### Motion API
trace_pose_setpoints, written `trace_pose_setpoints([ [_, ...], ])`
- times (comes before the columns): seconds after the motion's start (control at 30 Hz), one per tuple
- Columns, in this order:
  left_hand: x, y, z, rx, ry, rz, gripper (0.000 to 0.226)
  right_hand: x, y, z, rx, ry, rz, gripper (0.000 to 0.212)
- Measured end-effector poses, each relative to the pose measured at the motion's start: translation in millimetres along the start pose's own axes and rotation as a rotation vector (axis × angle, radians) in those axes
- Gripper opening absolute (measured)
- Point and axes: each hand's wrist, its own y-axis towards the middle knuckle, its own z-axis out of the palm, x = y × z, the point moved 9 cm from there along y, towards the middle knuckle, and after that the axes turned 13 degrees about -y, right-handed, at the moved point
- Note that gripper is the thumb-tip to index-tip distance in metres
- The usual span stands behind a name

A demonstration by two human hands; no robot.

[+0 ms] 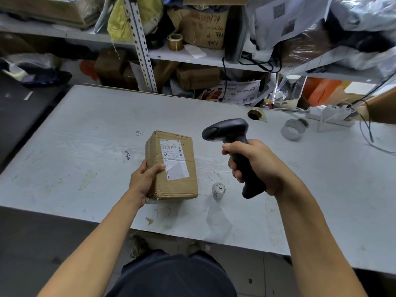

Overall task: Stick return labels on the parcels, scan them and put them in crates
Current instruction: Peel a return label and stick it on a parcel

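Note:
A brown cardboard parcel (172, 168) stands on the white table (85, 136) with a barcoded shipping label (173, 156) on its top face. My left hand (143, 179) grips the parcel's near left corner, thumb on top beside the label. My right hand (252, 163) grips the handle of a black barcode scanner (227, 130), whose head points left toward the parcel from just to its right. A small roll of labels (218, 189) lies on the table between parcel and scanner, its backing strip trailing toward the near edge.
A loose label (128, 155) sticks on the table left of the parcel. A grey tape roll (293, 130), a power strip and cables sit at the far right. Cluttered shelves with boxes and bags (205, 26) rise behind the table. A dark surface (25, 108) lies at the left.

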Motion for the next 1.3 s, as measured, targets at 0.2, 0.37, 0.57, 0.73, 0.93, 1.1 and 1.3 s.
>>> trace_pose_setpoints([
  [0.2, -1, 7, -6, -0.031, -0.012, 0.004, 0.063, -1, 0, -5, -0.016, -0.009, 0.003, 0.022],
  [0.37, -11, 5, -13, -0.12, 0.046, -0.005, 0.03, -59, 25, -19, -0.15, -0.196, 0.134, 0.021],
  [0.57, -9, 9, -34, -0.2, 0.293, 0.107, 0.035, -184, 38, -35, -0.33, -0.489, 0.419, 0.018],
  [0.73, -5, 4, -30, -0.273, 0.438, 0.168, 0.058, -236, 38, -29, -0.329, -0.476, 0.515, 0.018],
  [0.93, -13, -9, -28, -0.396, 0.662, 0.268, 0.08, -205, 21, -26, -0.793, -0.708, 0.301, 0.079],
  [1.1, -22, -32, -7, -0.388, 0.745, 0.55, 0.068, -170, 50, 39, -0.484, -0.823, -0.106, 0.063],
  [1.3, -12, -75, 71, 0.116, 0.848, 0.983, 0.049, -172, 68, 53, -0.457, -0.673, -0.064, 0.026],
])
